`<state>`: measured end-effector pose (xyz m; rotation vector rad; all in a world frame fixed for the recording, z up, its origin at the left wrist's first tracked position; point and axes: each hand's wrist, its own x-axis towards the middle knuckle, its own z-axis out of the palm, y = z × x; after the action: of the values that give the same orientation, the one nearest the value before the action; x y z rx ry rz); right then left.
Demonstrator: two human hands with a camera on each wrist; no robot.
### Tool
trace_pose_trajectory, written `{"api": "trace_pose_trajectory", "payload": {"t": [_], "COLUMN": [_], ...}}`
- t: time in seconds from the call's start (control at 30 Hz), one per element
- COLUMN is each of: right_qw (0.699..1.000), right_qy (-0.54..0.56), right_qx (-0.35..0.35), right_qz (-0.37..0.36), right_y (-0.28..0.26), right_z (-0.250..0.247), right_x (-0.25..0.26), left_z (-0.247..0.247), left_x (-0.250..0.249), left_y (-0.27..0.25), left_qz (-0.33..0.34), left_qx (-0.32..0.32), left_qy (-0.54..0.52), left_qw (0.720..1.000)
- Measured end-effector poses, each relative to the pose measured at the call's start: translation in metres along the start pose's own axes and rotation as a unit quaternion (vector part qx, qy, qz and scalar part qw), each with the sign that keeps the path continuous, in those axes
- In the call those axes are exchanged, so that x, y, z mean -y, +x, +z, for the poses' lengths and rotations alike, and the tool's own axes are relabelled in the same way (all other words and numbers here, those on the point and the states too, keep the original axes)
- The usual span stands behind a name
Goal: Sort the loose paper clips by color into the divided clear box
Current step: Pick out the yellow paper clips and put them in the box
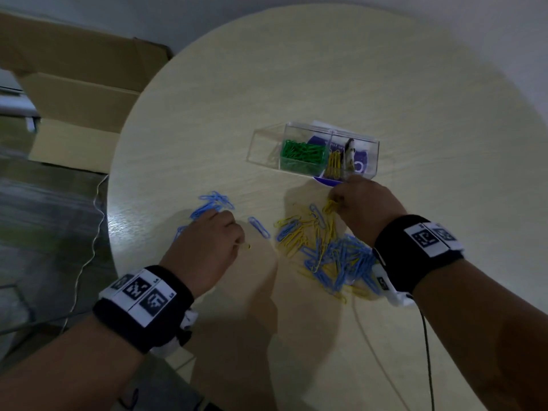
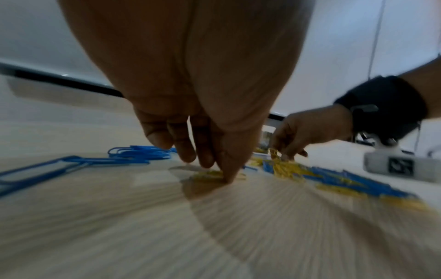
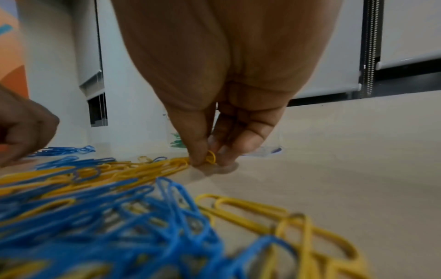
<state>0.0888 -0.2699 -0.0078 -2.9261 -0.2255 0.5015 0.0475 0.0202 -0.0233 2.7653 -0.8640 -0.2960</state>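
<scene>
a person is sitting over a round pale worktop (image 1: 355, 84), sorting paper clips. the clear box (image 1: 329, 154) is standing past the hands, with green clips (image 1: 302, 154) filling its left compartment and a few yellow ones (image 1: 334, 165) in the right one. the right hand (image 1: 366, 203) is working just in front of the box, its fingers (image 3: 200, 149) pinching a yellow clip (image 3: 211, 157) at the far edge of the mixed pile (image 1: 329, 250) of blue and yellow clips. the left hand (image 1: 207, 247) is lying well left of the pile, its fingers (image 2: 229, 168) pressed together onto another yellow clip (image 1: 245, 247) flat on the worktop; whether that clip is truly gripped is hard to tell, since the picture is blurred. a small heap of blue clips (image 1: 213, 203) is sitting beyond the left hand, and one stray blue clip (image 1: 258, 227) is lying between the hands. the likely trouble: the clips in the pile are tangling, so lifting the pinched yellow one could be dragging a blue one along into the yellow compartment, and the flat clip under the left fingers could be slipping away.
</scene>
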Motion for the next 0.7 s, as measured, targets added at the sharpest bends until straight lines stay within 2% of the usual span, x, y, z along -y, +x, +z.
{"api": "trace_pose_trajectory", "payload": {"t": [0.13,0.3,0.47,0.57,0.7], "right_qw": [0.995,0.983,0.97,0.971,0.966], "right_qy": [0.06,0.146,0.19,0.184,0.199], "right_qx": [0.012,-0.004,-0.036,-0.027,-0.028], "right_qz": [0.074,0.11,0.145,0.15,0.161], "right_y": [-0.012,-0.022,-0.029,-0.031,-0.036], "right_z": [0.008,0.018,0.019,0.021,0.022], "right_x": [-0.013,-0.021,-0.024,-0.028,-0.033], "left_z": [-0.009,-0.011,0.006,0.006,0.004], "left_x": [-0.009,-0.03,-0.038,-0.035,-0.028], "left_y": [0.011,0.051,0.069,0.069,0.067], "left_qz": [-0.045,-0.092,-0.086,-0.073,-0.091], "left_qx": [0.053,-0.027,0.016,0.005,-0.002], "left_qy": [-0.063,-0.191,-0.141,-0.086,-0.063], "left_qw": [0.996,0.977,0.986,0.994,0.994]}}
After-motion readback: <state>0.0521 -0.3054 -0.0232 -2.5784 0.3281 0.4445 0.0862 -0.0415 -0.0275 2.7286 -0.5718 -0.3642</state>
